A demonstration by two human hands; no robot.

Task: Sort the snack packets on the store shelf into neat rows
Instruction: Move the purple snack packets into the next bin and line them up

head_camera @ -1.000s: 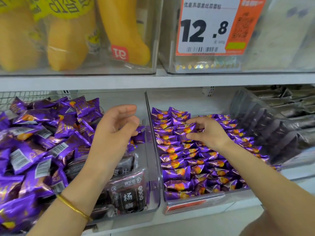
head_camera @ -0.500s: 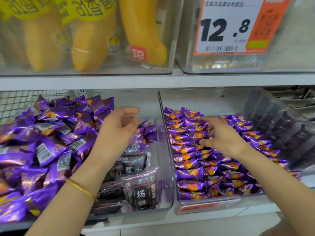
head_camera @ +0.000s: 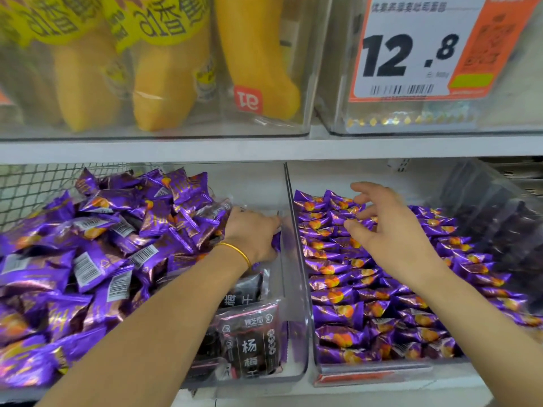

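Head view: our left hand (head_camera: 252,235) is sunk among the loose purple packets (head_camera: 117,245) heaped in the left bin (head_camera: 291,304), fingers hidden; we cannot tell whether it grips one. Our right hand (head_camera: 390,236), fingers spread, hangs over the rowed packets (head_camera: 352,289) toward the far end of the right bin (head_camera: 382,368).

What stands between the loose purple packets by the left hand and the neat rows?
The clear bin walls stand between them; loose packets must go over. The right hand hovers above the purple packet rows.

loose purple packets (head_camera: 102,254): jumbled heap, left bin (head_camera: 295,333) | rowed purple packets (head_camera: 361,301): overlapping neat rows, right bin (head_camera: 382,368)
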